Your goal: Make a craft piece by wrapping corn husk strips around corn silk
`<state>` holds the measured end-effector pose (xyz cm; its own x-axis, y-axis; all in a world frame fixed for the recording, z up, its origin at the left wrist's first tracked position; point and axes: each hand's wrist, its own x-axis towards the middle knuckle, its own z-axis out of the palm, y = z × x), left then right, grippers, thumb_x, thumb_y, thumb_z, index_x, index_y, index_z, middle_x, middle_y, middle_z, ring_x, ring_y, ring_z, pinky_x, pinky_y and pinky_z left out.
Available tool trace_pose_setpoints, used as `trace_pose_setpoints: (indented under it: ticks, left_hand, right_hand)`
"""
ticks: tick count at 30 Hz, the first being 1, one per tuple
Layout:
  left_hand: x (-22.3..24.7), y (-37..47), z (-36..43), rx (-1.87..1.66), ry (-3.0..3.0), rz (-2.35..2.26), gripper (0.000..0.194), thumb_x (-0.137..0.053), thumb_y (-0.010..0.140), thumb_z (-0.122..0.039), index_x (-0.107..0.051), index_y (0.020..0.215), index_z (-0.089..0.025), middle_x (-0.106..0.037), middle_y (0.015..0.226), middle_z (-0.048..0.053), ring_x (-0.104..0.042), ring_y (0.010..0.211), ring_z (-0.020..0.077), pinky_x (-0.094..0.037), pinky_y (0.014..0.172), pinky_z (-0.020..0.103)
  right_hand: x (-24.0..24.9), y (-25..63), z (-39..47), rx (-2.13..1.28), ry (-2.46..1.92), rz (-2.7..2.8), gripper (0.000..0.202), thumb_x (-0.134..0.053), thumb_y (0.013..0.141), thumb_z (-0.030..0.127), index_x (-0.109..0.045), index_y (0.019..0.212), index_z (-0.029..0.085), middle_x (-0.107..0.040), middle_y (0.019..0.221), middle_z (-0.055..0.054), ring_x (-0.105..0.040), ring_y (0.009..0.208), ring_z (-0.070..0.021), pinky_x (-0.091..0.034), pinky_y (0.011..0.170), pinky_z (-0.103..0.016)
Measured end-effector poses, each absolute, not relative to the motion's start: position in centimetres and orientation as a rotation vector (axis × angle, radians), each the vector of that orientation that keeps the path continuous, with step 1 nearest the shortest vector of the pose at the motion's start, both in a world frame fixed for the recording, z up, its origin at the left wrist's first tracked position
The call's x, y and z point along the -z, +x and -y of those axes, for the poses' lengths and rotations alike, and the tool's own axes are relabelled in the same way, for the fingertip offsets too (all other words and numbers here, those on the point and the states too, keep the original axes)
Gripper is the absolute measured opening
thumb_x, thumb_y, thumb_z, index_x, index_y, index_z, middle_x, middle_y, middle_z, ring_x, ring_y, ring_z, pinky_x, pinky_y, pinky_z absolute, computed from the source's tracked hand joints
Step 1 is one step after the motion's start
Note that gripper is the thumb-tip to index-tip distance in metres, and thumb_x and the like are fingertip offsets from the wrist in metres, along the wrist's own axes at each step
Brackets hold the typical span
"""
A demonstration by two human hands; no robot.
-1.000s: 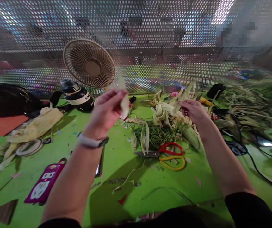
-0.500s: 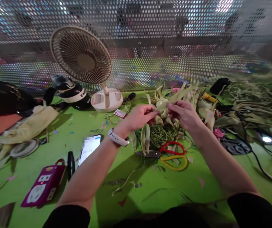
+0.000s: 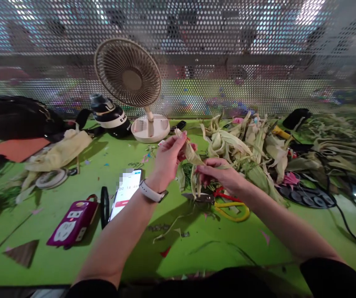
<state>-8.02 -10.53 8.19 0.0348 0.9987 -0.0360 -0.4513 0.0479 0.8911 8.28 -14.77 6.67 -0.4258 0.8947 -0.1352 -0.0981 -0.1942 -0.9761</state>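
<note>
My left hand (image 3: 168,159) pinches the upper part of a pale, dry corn husk (image 3: 193,155) between thumb and fingers. Just to its right and a little lower, my right hand (image 3: 220,173) has its fingertips closed on the husk's lower end. Narrow husk strips (image 3: 194,182) hang below the hands. Under them on the green table lie scissors (image 3: 234,211) with one red and one yellow handle; my right hand hides part of the red one. A heap of corn husks (image 3: 230,140) lies behind and right of my right hand.
A beige fan (image 3: 131,80) and a black bottle (image 3: 111,118) stand at the back before a perforated metal screen (image 3: 193,37). Left of my arm are a lit phone (image 3: 126,192) and a purple power socket block (image 3: 74,223). More green husks (image 3: 336,136) and cables lie at right.
Both hands have come left, away from the husk heap, and the right hand is now lower than the left. The husk is tilted between them. My view has turned slightly left.
</note>
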Motion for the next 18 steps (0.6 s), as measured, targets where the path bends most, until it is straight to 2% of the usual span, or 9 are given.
trace_pose_setpoints:
  ticks: [4, 9, 15, 18]
  left_hand:
    - [-7.8, -8.3, 11.1, -1.394, 0.756, -0.869, 0.020, -0.078, 0.063, -0.030, -0.064, 0.071, -0.018, -0.064, 0.061, -0.004, -0.061, 0.054, 0.0074, -0.045, 0.051, 0.018]
    - [-7.6, -8.4, 11.8, -1.254, 0.763, -0.845, 0.017, -0.075, 0.067, -0.026, -0.069, 0.080, -0.016, -0.069, 0.068, 0.000, -0.065, 0.064, 0.0107, -0.051, 0.060, 0.020]
    - [-7.7, -10.6, 12.2, -1.426, 0.932, -0.949, 0.017, -0.075, 0.070, -0.028, -0.069, 0.082, -0.019, -0.071, 0.079, 0.000, -0.066, 0.068, 0.0100, -0.052, 0.061, 0.019]
    - [-7.2, -12.0, 12.7, -1.106, 1.138, -0.979, 0.021, -0.075, 0.070, -0.028, -0.069, 0.086, -0.017, -0.072, 0.077, 0.003, -0.066, 0.061, 0.0112, -0.052, 0.058, 0.021]
  right_hand:
    - [-6.4, 7.5, 15.4, -1.746, -1.024, 1.415, 0.028, -0.069, 0.076, 0.042, -0.069, 0.074, 0.014, -0.064, 0.060, 0.001, -0.057, 0.051, -0.0074, -0.049, 0.054, -0.021]
    - [-5.7, 7.6, 15.2, -1.772, -1.024, 1.432, 0.027, -0.069, 0.076, 0.040, -0.070, 0.074, 0.014, -0.066, 0.061, 0.000, -0.058, 0.052, -0.0081, -0.048, 0.054, -0.021]
    - [-6.6, 10.5, 13.6, -1.485, -1.027, 1.358, 0.017, -0.065, 0.081, 0.034, -0.071, 0.077, 0.018, -0.065, 0.065, 0.001, -0.057, 0.056, -0.0078, -0.047, 0.054, -0.021]
    - [-7.1, 11.6, 12.8, -1.326, -1.044, 1.265, 0.015, -0.068, 0.077, 0.032, -0.069, 0.071, 0.018, -0.061, 0.058, 0.002, -0.054, 0.050, -0.0090, -0.044, 0.048, -0.022]
